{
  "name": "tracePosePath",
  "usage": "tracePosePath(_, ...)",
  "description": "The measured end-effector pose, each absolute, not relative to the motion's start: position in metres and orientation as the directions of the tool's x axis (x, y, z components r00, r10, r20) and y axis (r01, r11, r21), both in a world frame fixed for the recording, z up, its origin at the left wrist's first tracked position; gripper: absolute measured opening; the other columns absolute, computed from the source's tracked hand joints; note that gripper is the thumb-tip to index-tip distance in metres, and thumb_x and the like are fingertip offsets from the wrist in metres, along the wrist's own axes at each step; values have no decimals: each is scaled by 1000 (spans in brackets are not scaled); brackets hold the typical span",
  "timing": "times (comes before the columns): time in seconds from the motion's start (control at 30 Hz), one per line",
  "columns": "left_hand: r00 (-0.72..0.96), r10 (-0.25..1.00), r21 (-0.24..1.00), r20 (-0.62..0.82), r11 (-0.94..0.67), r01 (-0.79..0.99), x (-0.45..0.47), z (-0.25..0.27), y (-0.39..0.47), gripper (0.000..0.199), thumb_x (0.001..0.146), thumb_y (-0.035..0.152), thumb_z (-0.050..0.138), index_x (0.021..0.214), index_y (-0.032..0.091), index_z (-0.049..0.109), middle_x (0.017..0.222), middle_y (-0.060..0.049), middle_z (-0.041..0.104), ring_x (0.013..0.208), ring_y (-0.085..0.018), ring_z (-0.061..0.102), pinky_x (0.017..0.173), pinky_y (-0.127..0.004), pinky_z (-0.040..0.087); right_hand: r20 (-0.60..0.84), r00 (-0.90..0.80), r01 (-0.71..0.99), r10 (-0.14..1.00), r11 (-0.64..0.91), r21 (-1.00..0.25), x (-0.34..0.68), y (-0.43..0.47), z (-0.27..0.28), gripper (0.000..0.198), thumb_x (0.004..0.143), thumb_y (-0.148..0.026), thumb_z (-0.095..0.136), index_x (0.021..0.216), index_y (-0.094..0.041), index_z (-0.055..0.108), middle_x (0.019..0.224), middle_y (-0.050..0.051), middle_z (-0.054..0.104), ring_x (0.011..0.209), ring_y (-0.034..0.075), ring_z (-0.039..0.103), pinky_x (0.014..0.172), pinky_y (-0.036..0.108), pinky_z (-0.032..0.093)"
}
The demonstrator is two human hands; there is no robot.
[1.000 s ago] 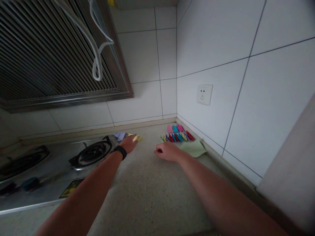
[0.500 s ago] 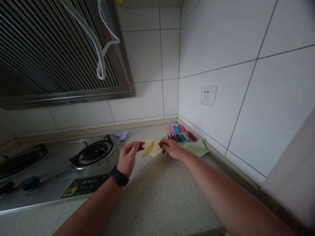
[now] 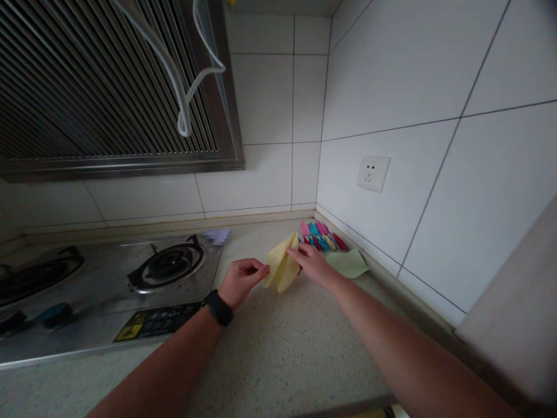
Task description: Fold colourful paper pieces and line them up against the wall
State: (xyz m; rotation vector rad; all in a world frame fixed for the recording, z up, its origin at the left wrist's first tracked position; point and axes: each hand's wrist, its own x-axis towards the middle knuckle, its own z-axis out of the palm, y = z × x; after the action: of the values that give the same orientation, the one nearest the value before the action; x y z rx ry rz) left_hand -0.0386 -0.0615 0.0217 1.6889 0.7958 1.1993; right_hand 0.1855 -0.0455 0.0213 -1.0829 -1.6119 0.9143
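A pale yellow sheet of paper (image 3: 282, 264), creased and partly folded, is held up between my two hands above the countertop. My left hand (image 3: 241, 281), with a black watch on the wrist, pinches its left edge between thumb and fingers. On the other side my right hand (image 3: 311, 262) grips the paper near its upper right, thumb on the front face and some fingers hidden behind it. Past my right hand lies a light green sheet of paper (image 3: 348, 263). Small folded paper pieces (image 3: 322, 237) in pink, blue, red and other colours stand in rows behind it.
A gas stove (image 3: 167, 264) with black burners takes up the left side, a crumpled pale purple piece (image 3: 216, 235) at its back corner. Overhead hangs a range hood (image 3: 130, 165) with a dangling white cable (image 3: 185, 119). The tiled right wall carries a socket (image 3: 373, 173).
The yellow paper has been turned and lifted more upright, its folds spreading wider. Both hands have shifted slightly to the right, and the view has moved a little.
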Motion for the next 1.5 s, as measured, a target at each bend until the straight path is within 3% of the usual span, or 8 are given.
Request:
tracePosePath(0.23, 354, 826, 877, 439, -480, 33, -36, 25, -67, 31, 77, 40, 71, 78, 17, 50, 73, 1, 55, 63, -9, 50, 56, -20, 39, 324, -212, 226, 922, 369, -902, 183, -57, 29, 33, 81, -49, 60, 86, -17, 57, 73, 0, 57, 63, 14, 56, 50, 23, 46)
tracePosePath(0.4, 379, 814, 850, 440, -514, 119, -35, 28, -68, 33, 80, 42, 68, 97, 17, 55, 84, -2, 57, 73, -12, 54, 58, -20, 41, 344, -283, 222, 895, 410, -885, 180, -62, 32, 30, 82, -47, 60, 77, -18, 54, 67, -3, 50, 58, 11, 49, 50, 21, 40)
tracePosePath(0.57, 436, 816, 885, 379, -458, 88, -33, 24, -64, 32, 83, 46, 62, 91, 15, 61, 76, -2, 59, 65, -12, 52, 56, -21, 41, 345, -327, 261, 880, 435, -861, 175, -66, 36, 30, 83, -46, 59, 77, -17, 56, 66, -3, 52, 59, 10, 48, 53, 21, 36)
tracePosePath(0.8, 431, 847, 948, 310, -312, -70, -30, 22, -67, 33, 78, 46, 68, 85, 15, 62, 69, 0, 60, 56, -9, 51, 51, -20, 38, 325, -386, 202, 863, 423, -883, 174, -67, 37, 27, 82, -43, 62, 87, -17, 60, 81, 2, 66, 71, 14, 59, 62, 23, 43)
tracePosePath(1.5, 243, 911, 922, 332, -368, 119, -43, 23, -54, 35, 81, 49, 61, 82, 15, 66, 69, 0, 61, 60, -13, 52, 54, -22, 35, 365, -287, 325, 886, 449, -833, 188, -57, 37, 25, 82, -41, 62, 85, -16, 63, 79, 4, 70, 70, 16, 63, 59, 24, 43)
